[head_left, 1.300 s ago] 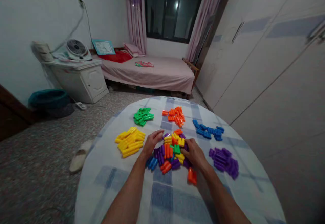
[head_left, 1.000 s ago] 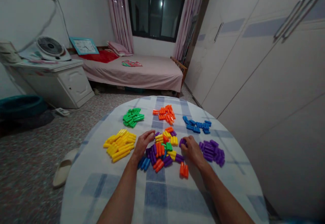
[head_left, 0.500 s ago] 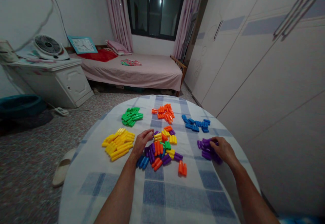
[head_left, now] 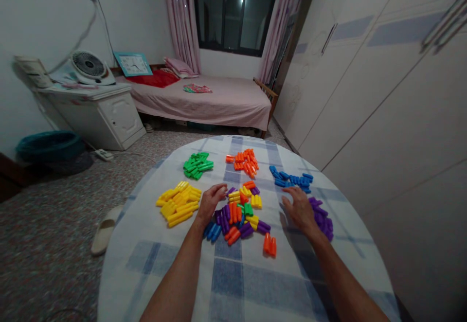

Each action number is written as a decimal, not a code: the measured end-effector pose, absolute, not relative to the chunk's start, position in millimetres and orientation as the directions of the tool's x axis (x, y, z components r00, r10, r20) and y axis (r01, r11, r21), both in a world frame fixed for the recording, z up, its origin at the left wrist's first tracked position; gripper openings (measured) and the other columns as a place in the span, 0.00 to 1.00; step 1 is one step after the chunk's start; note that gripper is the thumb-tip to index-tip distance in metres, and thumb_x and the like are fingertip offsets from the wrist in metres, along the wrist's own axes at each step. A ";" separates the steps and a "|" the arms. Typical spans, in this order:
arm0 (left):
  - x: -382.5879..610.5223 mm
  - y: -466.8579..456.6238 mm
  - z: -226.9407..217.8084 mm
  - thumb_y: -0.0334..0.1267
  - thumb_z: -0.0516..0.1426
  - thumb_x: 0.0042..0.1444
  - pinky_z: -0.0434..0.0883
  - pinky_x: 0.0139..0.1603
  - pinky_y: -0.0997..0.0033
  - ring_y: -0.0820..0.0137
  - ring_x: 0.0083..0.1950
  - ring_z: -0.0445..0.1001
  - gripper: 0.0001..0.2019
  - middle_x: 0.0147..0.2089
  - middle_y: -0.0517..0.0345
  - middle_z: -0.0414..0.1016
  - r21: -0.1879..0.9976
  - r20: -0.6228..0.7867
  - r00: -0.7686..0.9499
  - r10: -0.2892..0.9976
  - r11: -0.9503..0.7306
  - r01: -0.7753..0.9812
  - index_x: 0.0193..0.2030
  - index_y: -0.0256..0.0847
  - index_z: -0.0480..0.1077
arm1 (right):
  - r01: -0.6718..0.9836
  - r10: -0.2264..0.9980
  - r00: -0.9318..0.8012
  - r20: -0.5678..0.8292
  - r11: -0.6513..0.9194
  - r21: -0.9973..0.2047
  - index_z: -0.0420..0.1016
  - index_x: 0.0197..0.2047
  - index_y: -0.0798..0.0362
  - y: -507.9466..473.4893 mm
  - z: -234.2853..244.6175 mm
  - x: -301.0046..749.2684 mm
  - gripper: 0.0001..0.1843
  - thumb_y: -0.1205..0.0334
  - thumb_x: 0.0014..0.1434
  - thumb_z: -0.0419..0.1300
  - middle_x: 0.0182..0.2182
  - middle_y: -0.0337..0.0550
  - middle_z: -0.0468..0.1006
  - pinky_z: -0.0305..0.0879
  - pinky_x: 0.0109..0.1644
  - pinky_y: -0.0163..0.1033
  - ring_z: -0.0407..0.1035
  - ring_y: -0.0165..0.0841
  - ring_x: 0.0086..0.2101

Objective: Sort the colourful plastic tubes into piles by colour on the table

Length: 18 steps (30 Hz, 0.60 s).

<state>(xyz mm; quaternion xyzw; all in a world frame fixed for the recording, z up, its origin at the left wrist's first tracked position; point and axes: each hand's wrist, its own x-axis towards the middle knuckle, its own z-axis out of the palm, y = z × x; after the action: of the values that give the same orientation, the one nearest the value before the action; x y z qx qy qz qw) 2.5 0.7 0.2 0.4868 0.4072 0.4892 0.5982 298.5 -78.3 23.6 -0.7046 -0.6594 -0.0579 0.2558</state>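
A mixed pile of coloured plastic pegs [head_left: 239, 215] lies in the middle of a round table with a checked cloth [head_left: 248, 283]. My left hand [head_left: 210, 200] rests curled at the pile's left edge, fingertips touching the pegs. My right hand [head_left: 299, 209] hovers flat with fingers stretched out, between the mixed pile and the purple pile [head_left: 323, 217], holding nothing. Sorted piles surround the middle: yellow [head_left: 178, 201], green [head_left: 197, 165], orange [head_left: 245, 160] and blue [head_left: 290, 178]. Two orange pegs [head_left: 270, 244] lie apart near my right wrist.
White wardrobe doors [head_left: 383, 83] stand close on the right. Beyond the table are a bed [head_left: 219, 100], a white cabinet with a fan [head_left: 89, 66], a teal basin [head_left: 49, 144] and a slipper [head_left: 104, 229] on the speckled floor.
My right hand carried a purple peg from the mixed pile to the purple pile, let it go, and has drawn back left, open. My left hand stayed at the pile's edge.
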 end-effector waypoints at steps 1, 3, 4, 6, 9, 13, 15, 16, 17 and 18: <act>2.4 0.9 0.3 0.53 0.60 0.47 0.72 0.48 0.60 0.61 0.45 0.76 0.26 0.45 0.45 0.77 0.981 -0.011 0.184 0.983 0.046 -0.186 0.46 0.33 0.73 | 0.944 0.921 0.098 0.378 0.034 -0.328 0.72 0.47 0.54 -67.6 21.6 286.3 0.16 0.61 0.58 0.51 0.45 0.50 0.72 0.59 0.54 0.45 0.65 0.39 0.48; 2.2 1.0 0.4 0.53 0.60 0.47 0.72 0.49 0.59 0.60 0.45 0.76 0.26 0.44 0.45 0.77 0.984 -0.005 0.187 0.982 0.038 -0.173 0.46 0.33 0.73 | 0.924 0.958 0.086 0.275 0.027 -0.382 0.72 0.48 0.54 -47.3 16.2 263.9 0.16 0.61 0.58 0.51 0.45 0.50 0.72 0.60 0.53 0.43 0.66 0.38 0.47; 2.2 1.1 0.4 0.53 0.61 0.47 0.71 0.50 0.59 0.60 0.46 0.75 0.26 0.44 0.45 0.77 0.986 0.002 0.191 0.982 0.030 -0.164 0.46 0.33 0.73 | 0.920 0.967 0.090 0.240 0.011 -0.392 0.72 0.49 0.55 -38.2 13.8 254.8 0.17 0.62 0.58 0.51 0.44 0.50 0.72 0.60 0.52 0.42 0.66 0.37 0.47; 2.3 1.3 0.2 0.53 0.60 0.47 0.70 0.52 0.59 0.60 0.48 0.75 0.25 0.45 0.46 0.77 0.990 0.017 0.197 0.980 0.010 -0.138 0.45 0.34 0.74 | 0.919 0.976 0.097 0.194 -0.013 -0.395 0.72 0.49 0.56 -23.3 11.3 241.7 0.18 0.61 0.58 0.52 0.44 0.51 0.73 0.60 0.50 0.40 0.66 0.37 0.45; 2.7 1.8 0.0 0.52 0.59 0.49 0.68 0.55 0.58 0.60 0.51 0.73 0.24 0.48 0.47 0.77 0.996 0.031 0.212 0.977 -0.013 -0.086 0.46 0.35 0.74 | 0.920 0.986 0.081 0.148 -0.017 -0.392 0.73 0.50 0.54 -8.9 14.0 233.3 0.19 0.57 0.57 0.55 0.42 0.48 0.73 0.60 0.46 0.38 0.67 0.36 0.42; 3.6 2.1 0.4 0.52 0.59 0.49 0.67 0.56 0.58 0.59 0.52 0.73 0.24 0.49 0.47 0.76 0.998 0.040 0.218 0.975 -0.027 -0.063 0.47 0.36 0.74 | 0.923 0.995 0.043 0.088 -0.005 -0.385 0.74 0.45 0.52 -2.4 20.5 231.7 0.16 0.61 0.52 0.60 0.37 0.43 0.72 0.59 0.42 0.34 0.66 0.33 0.38; 3.9 2.0 0.8 0.53 0.59 0.49 0.67 0.56 0.58 0.59 0.52 0.73 0.24 0.48 0.47 0.77 0.997 0.046 0.212 0.976 -0.032 -0.070 0.46 0.36 0.74 | 0.925 0.996 0.042 0.077 -0.010 -0.380 0.74 0.39 0.53 -3.4 22.3 232.3 0.12 0.65 0.50 0.60 0.36 0.41 0.72 0.58 0.40 0.33 0.66 0.32 0.37; 4.0 1.9 0.9 0.53 0.59 0.49 0.67 0.56 0.58 0.59 0.51 0.73 0.24 0.48 0.47 0.77 0.997 0.048 0.209 0.977 -0.035 -0.069 0.46 0.36 0.75 | 0.925 0.996 0.048 0.078 -0.015 -0.379 0.73 0.38 0.54 -4.5 23.4 232.7 0.10 0.66 0.49 0.59 0.35 0.41 0.72 0.58 0.38 0.33 0.65 0.32 0.36; 4.1 1.8 1.0 0.53 0.59 0.49 0.67 0.56 0.58 0.59 0.51 0.73 0.24 0.47 0.47 0.77 0.997 0.050 0.209 0.977 -0.037 -0.065 0.45 0.36 0.75 | 0.925 0.995 0.057 0.082 -0.022 -0.379 0.71 0.37 0.55 -5.7 25.0 233.0 0.09 0.67 0.50 0.57 0.34 0.41 0.72 0.58 0.37 0.33 0.65 0.32 0.35; 4.2 1.7 1.0 0.53 0.59 0.49 0.67 0.56 0.58 0.59 0.51 0.73 0.24 0.47 0.47 0.77 0.997 0.052 0.210 0.976 -0.040 -0.060 0.45 0.36 0.75 | 0.924 0.994 0.068 0.089 -0.029 -0.381 0.70 0.38 0.55 -6.7 27.4 232.7 0.09 0.67 0.52 0.55 0.33 0.41 0.72 0.57 0.35 0.34 0.65 0.32 0.33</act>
<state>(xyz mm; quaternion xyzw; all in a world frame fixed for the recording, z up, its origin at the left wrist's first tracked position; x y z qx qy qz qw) 4.2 1.7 1.0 0.5477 0.4182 0.4689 0.5525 232.7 -6.7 27.4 -0.7100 -0.6752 0.1010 0.1724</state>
